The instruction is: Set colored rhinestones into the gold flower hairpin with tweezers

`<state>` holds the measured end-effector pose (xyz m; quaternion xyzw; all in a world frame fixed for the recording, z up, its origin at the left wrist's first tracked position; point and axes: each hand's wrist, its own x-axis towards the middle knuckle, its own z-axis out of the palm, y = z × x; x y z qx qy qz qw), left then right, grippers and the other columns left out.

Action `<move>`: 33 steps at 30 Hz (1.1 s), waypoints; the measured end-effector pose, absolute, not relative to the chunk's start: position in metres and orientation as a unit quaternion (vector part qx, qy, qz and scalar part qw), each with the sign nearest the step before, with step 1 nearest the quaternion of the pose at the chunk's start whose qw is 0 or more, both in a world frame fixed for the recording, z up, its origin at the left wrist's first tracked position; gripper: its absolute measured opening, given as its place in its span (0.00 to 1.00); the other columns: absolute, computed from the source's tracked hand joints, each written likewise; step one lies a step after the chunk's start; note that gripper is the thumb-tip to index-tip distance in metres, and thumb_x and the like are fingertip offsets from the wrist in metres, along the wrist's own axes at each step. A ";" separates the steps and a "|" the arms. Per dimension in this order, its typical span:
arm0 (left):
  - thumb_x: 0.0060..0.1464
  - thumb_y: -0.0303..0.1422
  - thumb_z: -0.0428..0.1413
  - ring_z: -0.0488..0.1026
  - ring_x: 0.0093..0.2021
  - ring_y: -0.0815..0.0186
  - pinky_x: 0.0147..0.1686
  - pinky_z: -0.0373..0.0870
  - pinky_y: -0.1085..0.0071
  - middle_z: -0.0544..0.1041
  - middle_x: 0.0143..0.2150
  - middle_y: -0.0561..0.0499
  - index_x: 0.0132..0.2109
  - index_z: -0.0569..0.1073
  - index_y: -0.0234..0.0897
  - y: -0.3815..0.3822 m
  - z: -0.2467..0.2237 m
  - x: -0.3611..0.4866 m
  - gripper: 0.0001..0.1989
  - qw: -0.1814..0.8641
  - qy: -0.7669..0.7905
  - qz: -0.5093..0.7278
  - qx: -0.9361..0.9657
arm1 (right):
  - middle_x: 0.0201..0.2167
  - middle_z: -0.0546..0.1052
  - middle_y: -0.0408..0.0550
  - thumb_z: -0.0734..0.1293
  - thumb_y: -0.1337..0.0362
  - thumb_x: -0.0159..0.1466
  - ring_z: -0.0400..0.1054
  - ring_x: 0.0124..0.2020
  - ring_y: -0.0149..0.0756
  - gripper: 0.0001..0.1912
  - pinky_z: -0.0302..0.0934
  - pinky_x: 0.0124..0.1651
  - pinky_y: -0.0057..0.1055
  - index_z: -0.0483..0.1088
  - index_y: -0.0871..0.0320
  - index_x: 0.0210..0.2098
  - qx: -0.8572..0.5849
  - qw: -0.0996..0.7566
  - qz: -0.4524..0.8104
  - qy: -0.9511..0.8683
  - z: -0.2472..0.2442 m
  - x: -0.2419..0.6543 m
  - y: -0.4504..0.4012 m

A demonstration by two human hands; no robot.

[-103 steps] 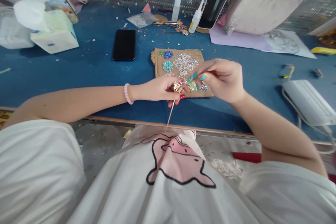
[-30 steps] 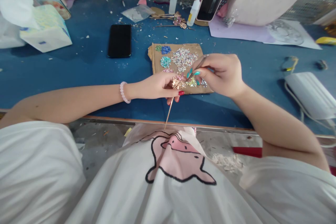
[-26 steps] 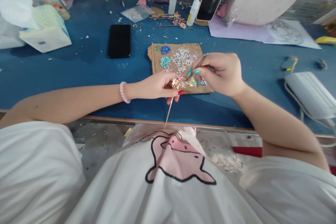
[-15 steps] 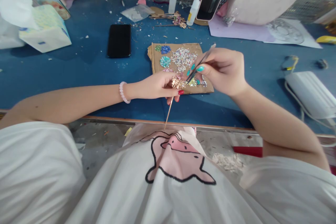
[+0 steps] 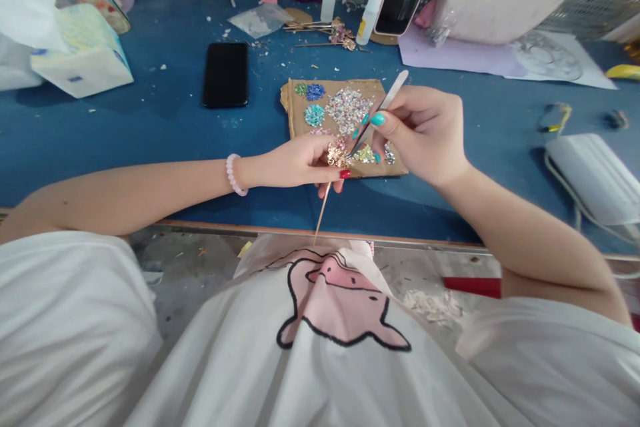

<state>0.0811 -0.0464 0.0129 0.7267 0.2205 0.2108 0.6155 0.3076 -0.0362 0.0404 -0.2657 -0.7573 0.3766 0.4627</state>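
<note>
My left hand [image 5: 303, 163] is closed on a gold hairpin [image 5: 339, 154], whose ornate flower-like head shows between thumb and fingers. Its thin stick points down past the table edge. In my right hand [image 5: 423, 130] I pinch a pair of tweezers [image 5: 396, 91], with the dark tips at the right side of the hairpin's head. Whether the tips hold anything is too small to see. Beneath both hands lies a piece of cardboard [image 5: 295, 123] with small piles of rhinestones: silver [image 5: 347, 110], turquoise [image 5: 315, 116], blue [image 5: 315, 91], green [image 5: 301, 89] and yellow [image 5: 367, 155].
A black phone [image 5: 225, 75] and a tissue pack [image 5: 83, 53] lie to the left. Behind the cardboard are more hairpins [image 5: 337, 33], a plastic bag [image 5: 261, 20] and two glue bottles [image 5: 371, 10]. A white adapter [image 5: 595, 177] with a cable sits at right.
The tweezers have turned more upright in my right hand, and their tips have shifted slightly left to the hairpin's head. My left hand keeps its hold on the hairpin.
</note>
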 end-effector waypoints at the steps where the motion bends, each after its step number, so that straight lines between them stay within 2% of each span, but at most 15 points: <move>1: 0.63 0.38 0.66 0.80 0.24 0.73 0.27 0.76 0.79 0.84 0.32 0.52 0.41 0.66 0.38 -0.046 0.013 0.081 0.15 0.617 0.220 0.211 0.726 | 0.21 0.72 0.38 0.75 0.38 0.67 0.66 0.17 0.26 0.26 0.60 0.16 0.26 0.72 0.54 0.29 -0.261 0.464 0.375 -0.759 0.040 0.307 -0.036; 5: 0.63 0.39 0.66 0.81 0.25 0.72 0.27 0.76 0.78 0.85 0.32 0.52 0.42 0.66 0.38 -0.046 0.012 0.080 0.16 0.616 0.222 0.209 0.727 | 0.23 0.72 0.38 0.75 0.39 0.67 0.67 0.18 0.25 0.27 0.58 0.16 0.26 0.71 0.54 0.28 -0.253 0.471 0.359 -0.765 0.037 0.308 -0.036; 12: 0.63 0.42 0.67 0.81 0.25 0.72 0.25 0.75 0.79 0.85 0.33 0.52 0.44 0.67 0.38 -0.045 0.010 0.080 0.18 0.617 0.224 0.210 0.725 | 0.24 0.75 0.39 0.73 0.38 0.68 0.68 0.19 0.28 0.25 0.62 0.18 0.29 0.74 0.52 0.31 -0.262 0.466 0.347 -0.770 0.036 0.310 -0.036; 25: 0.64 0.41 0.65 0.81 0.26 0.71 0.27 0.76 0.77 0.85 0.34 0.51 0.41 0.66 0.39 -0.046 0.011 0.079 0.16 0.601 0.220 0.204 0.740 | 0.28 0.76 0.39 0.74 0.41 0.70 0.67 0.19 0.24 0.22 0.62 0.17 0.24 0.76 0.53 0.34 -0.237 0.494 0.330 -0.769 0.030 0.311 -0.033; 33: 0.63 0.40 0.66 0.81 0.25 0.70 0.26 0.77 0.77 0.85 0.33 0.52 0.44 0.68 0.38 -0.045 0.009 0.080 0.16 0.608 0.216 0.212 0.734 | 0.28 0.75 0.37 0.75 0.46 0.70 0.69 0.19 0.21 0.19 0.61 0.17 0.20 0.76 0.54 0.33 -0.217 0.515 0.332 -0.760 0.034 0.307 -0.040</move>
